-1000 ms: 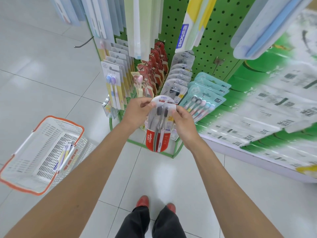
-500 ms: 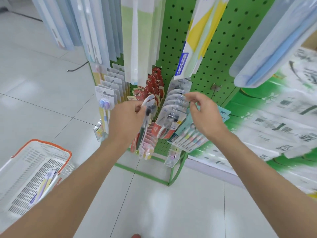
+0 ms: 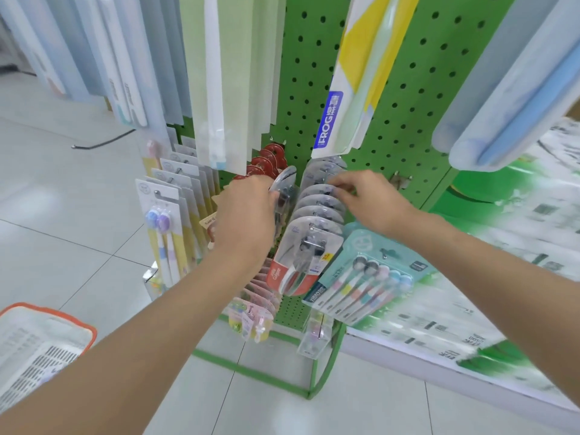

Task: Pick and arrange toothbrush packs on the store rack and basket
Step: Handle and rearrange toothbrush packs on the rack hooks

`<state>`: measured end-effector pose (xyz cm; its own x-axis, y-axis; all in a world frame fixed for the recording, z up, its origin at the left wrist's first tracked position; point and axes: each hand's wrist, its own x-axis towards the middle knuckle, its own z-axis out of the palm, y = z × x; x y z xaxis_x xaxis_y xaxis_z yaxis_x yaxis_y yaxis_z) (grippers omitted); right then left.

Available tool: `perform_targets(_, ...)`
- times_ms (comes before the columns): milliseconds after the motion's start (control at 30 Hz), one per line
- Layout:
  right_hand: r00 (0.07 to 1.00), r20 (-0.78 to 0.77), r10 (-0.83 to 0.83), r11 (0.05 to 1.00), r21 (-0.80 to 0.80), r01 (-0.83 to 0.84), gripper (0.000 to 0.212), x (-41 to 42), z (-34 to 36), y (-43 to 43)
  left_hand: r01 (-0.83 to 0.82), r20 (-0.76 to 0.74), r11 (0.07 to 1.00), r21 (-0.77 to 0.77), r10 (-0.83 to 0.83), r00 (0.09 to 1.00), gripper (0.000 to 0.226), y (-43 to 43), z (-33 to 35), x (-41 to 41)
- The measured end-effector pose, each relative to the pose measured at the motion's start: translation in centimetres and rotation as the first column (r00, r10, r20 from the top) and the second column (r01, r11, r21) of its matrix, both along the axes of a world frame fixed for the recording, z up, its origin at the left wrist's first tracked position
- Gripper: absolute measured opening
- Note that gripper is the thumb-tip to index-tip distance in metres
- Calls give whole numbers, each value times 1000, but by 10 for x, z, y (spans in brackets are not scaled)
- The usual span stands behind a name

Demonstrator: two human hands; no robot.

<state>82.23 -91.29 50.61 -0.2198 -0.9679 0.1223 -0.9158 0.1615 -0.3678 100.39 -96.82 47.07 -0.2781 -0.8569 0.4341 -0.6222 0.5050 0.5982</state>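
While the left hand (image 3: 248,215) grips a toothbrush pack (image 3: 284,188) at one o'clock of its knuckles, close against the rack (image 3: 408,105), the right hand (image 3: 367,196) at three o'clock pinches the tops of the hung packs (image 3: 317,215). If the pack's hole misses the hook, it may slip free and fall to the floor, missing the basket (image 3: 78,320) at seven o'clock.

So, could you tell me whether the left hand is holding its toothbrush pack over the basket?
No, the left hand grips the toothbrush pack up at the green rack, well away from the basket.
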Motion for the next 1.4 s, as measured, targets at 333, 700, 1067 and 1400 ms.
perform_targets(333, 996, 47, 77, 997, -32, -76, 23, -10, -9, -1, -21, 53, 998, -54, 24, 998, 23, -26, 0, -23)
perform_targets(700, 991, 73, 112, 994, -10, -111, 20, -18, -8, -8, 134, 152, 989, -66, -123, 981, 21, -41, -5, -42)
perform_targets(1067, 976, 163, 142, 990, -17, -142, 18, -24, -7, -10, 186, 205, 981, 47, -192, 960, 21, -53, 3, -42)
perform_targets(1400, 969, 206, 139, 990, -31, -135, 16, -24, -8, -9, 220, 276, 974, 52, -226, 934, 29, -60, 5, -35)
